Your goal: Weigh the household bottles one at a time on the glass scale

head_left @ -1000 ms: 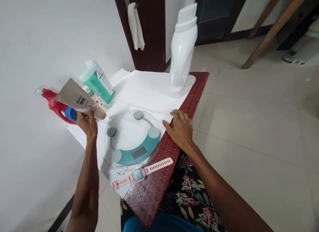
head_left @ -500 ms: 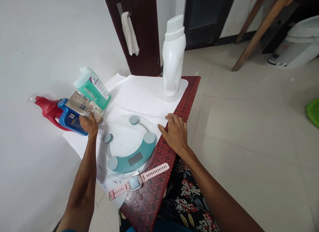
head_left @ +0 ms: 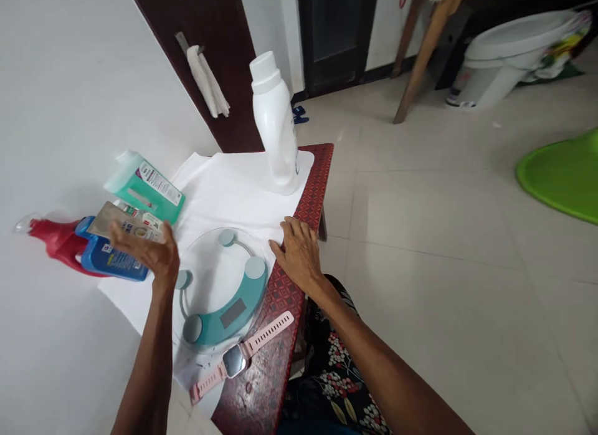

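My left hand is raised with its fingers spread and nothing in it, in front of a beige pouch. The pouch leans among the bottles; the fingers cover part of it. Beside it are a blue bottle, a red bottle and a bottle of green liquid. My right hand lies flat on the table's edge, by the white cloth. Between the hands rests a round glass scale with teal trim. A pink-strapped smartwatch lies stretched out along its near edge.
A tall white bottle stands upright at the far corner of the white cloth, on a red patterned table. A wall borders the left side. On the floor to the right are a white bin and a green object.
My left hand has come off the beige pouch and its fingers have opened. The camera has turned right, so everything sits further left in view. My right hand stays on the table's edge.
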A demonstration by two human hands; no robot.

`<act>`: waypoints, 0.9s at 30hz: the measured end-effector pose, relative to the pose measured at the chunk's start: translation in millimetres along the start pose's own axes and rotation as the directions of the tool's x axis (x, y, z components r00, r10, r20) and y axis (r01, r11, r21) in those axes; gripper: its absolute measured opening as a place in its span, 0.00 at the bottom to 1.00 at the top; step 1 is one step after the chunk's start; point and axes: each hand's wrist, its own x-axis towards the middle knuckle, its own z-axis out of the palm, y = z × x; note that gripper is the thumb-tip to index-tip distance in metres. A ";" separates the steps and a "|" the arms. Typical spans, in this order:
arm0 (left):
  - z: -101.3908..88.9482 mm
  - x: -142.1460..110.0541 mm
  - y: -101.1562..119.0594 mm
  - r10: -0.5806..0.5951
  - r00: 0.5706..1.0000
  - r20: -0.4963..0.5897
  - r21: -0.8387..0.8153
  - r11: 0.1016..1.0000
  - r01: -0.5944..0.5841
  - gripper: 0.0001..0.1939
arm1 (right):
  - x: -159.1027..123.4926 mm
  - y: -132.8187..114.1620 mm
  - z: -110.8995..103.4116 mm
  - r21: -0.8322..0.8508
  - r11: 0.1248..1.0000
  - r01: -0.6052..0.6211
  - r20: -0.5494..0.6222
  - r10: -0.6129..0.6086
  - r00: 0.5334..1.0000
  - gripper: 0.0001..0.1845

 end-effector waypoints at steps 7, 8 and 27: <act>130.3 0.2 146.8 0.284 0.922 0.261 -0.498 0.858 -0.124 0.43 | 0.5 -3.9 -5.6 0.043 0.998 -0.041 0.013 0.041 0.999 0.19; 145.3 2.9 166.4 0.285 0.914 0.289 -0.543 0.835 -0.089 0.38 | 0.6 -4.3 -5.6 0.051 0.998 -0.046 0.011 0.045 0.999 0.19; 106.9 48.7 203.1 -0.167 0.940 0.299 -0.819 0.460 0.342 0.28 | 1.6 -4.9 -0.2 0.023 0.998 -0.065 -0.043 0.066 0.997 0.17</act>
